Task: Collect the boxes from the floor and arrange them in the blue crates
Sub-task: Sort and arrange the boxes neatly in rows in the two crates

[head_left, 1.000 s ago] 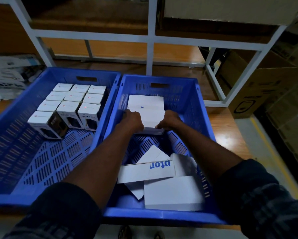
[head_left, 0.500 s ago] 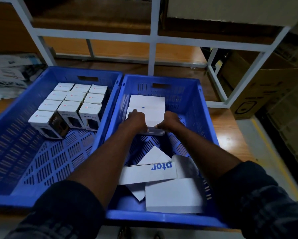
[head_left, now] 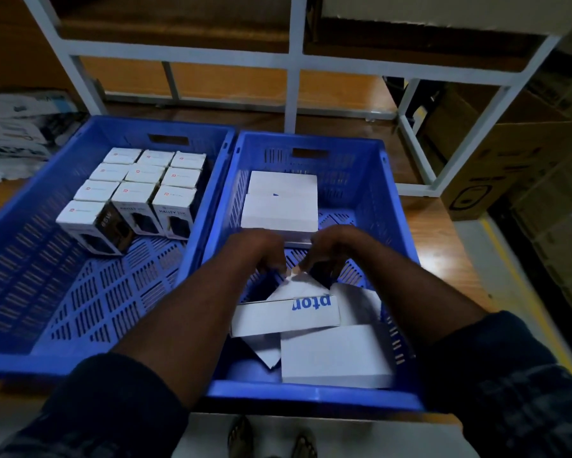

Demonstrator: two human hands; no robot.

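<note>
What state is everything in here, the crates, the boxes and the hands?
Left crate: partly filled.
Small boxes: upright in neat rows; front-left box askew.
Right crate: holds white boxes at both ends.
Far white boxes: flat, lined up.
Near white boxes: loose overlapping jumble.
Left hand: fingers curled at a jumbled box's corner; grip unclear.
Right hand: same corner, grip unclear.

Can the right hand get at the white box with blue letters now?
Probably yes: the right hand is just beyond the lettered box, whose top face lies uncovered, with nothing over it.
</note>
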